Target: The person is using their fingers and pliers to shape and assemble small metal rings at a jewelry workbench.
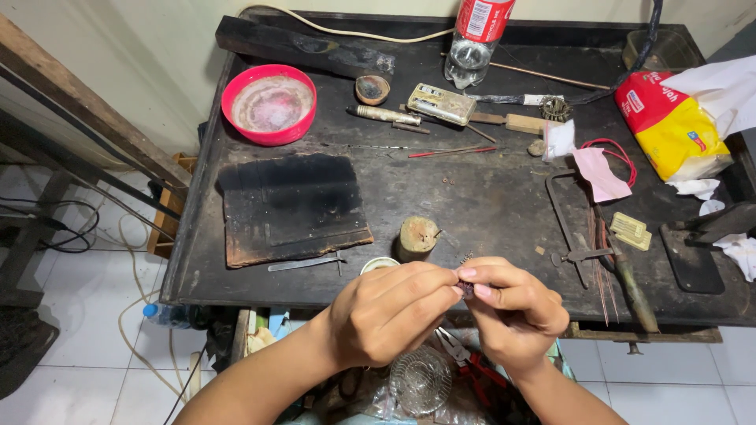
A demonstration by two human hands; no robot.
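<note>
Your dark metal workbench [488, 197] carries a charred board [291, 206], a pink bowl [269, 103] and a short wooden stump [416, 235] (just beyond your knuckles); at its near edge your left hand [386, 313] and right hand [512, 303] pinch one tiny dark piece [467, 289] together

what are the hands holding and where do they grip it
Both the left hand and right hand pinch one tiny dark piece between their fingertips, one from each side; what it is cannot be told.

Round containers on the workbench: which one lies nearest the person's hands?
The small white-rimmed cup at the front edge, just above the left hand; the pink bowl and small brown dish sit far back.
</note>
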